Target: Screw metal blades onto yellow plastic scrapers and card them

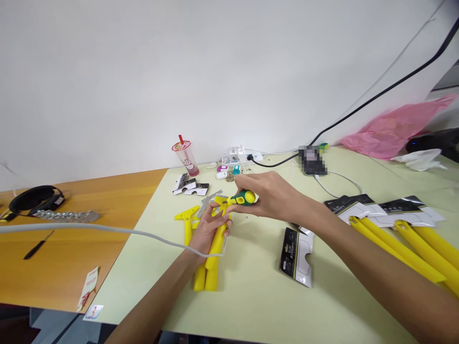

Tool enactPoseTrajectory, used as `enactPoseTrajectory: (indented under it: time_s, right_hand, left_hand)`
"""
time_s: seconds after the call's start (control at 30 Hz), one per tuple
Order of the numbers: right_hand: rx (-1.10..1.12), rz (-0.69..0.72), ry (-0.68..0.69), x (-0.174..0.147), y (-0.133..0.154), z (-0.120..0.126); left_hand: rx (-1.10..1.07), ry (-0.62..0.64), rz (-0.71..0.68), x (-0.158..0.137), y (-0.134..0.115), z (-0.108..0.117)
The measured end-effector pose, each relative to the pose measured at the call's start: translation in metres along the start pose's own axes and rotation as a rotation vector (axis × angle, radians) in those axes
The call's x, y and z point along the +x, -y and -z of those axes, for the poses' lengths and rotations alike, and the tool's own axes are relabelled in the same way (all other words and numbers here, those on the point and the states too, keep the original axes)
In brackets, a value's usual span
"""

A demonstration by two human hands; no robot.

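My left hand (206, 230) is closed around a yellow plastic scraper (217, 241), its handle pointing towards me and its head tilted up at the far end. My right hand (268, 191) grips a green and yellow screwdriver (245, 198). The screwdriver's tip end points left at the scraper's head; whether it touches a screw is too small to tell. Beneath and beside my left hand lie more yellow scrapers (187, 220). Grey metal strips (207, 204) rest just behind the scraper's head, partly hidden by my fingers.
Black and white cardboard sleeves (297, 258) lie right of centre. More yellow handles (390, 246) are at the right. A lidded drink cup (186, 157) stands by the wall, near a power strip (233, 156). A phone (312, 160) is charging. A grey cable (143, 232) crosses the foreground.
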State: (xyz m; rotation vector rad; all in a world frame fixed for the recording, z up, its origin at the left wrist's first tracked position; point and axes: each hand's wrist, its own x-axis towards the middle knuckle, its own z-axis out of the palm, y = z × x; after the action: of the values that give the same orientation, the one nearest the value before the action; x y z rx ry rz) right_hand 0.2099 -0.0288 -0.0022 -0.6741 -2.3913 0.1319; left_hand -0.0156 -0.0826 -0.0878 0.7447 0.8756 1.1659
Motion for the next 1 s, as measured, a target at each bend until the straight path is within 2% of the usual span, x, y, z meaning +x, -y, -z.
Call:
enactPoseTrajectory:
  time_s: [0.43, 0.83, 1.0]
  right_hand:
    - [0.001, -0.046, 0.038, 0.001, 0.003, 0.001]
    - [-0.036, -0.178, -0.053, 0.002, 0.006, -0.008]
    - [-0.082, -0.161, -0.049, 0.002, 0.010, -0.010]
  left_hand:
    - [-0.038, 0.015, -0.007, 0.003, 0.003, 0.007]
    - [-0.065, -0.024, -0.021, 0.000, -0.006, 0.000]
    - [-0.064, -0.038, -0.035, 0.001, -0.004, 0.001]
